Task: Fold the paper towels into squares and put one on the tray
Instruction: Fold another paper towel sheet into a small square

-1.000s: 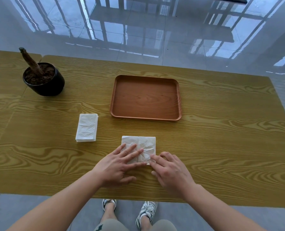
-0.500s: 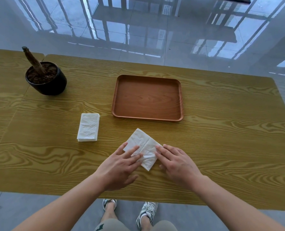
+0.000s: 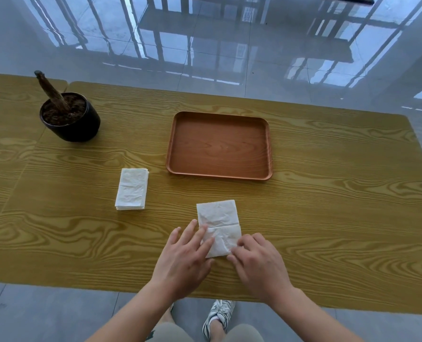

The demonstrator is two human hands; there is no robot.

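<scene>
Head view only

Part-folded paper towel (image 3: 218, 227) lies flat on the wooden table (image 3: 328, 206), near its front edge, right in front of the person and well short of the tray (image 3: 220, 146). Its long side runs away from the person, with a crease across the middle, so it is a rectangle and not a square yet

Left hand (image 3: 183, 260): fingers straight, lying on the towel's near left edge, pressing, gripping nothing

Right hand (image 3: 259, 262): fingers bent over the near right corner, tips touching the paper, thumb hidden. Cannot tell whether it pinches the corner or only presses it

Tray holds nothing. Stack of folded paper towels (image 3: 132, 188) sits left of the hands, apart from them and the tray. Black plant pot (image 3: 70, 119) is far left, well apart

Risks, as judgement:
- thin wrinkled paper, so lifting one corner alone likely drags the near half askew and the edges miss
- if the left hand eases off, the whole towel slides on the smooth table
- layers near the crease look uneven, so the fold may spring open or come out oblong
- a hard pinch could tear the corner
- carried to the tray by one edge, the fold may flop open
</scene>
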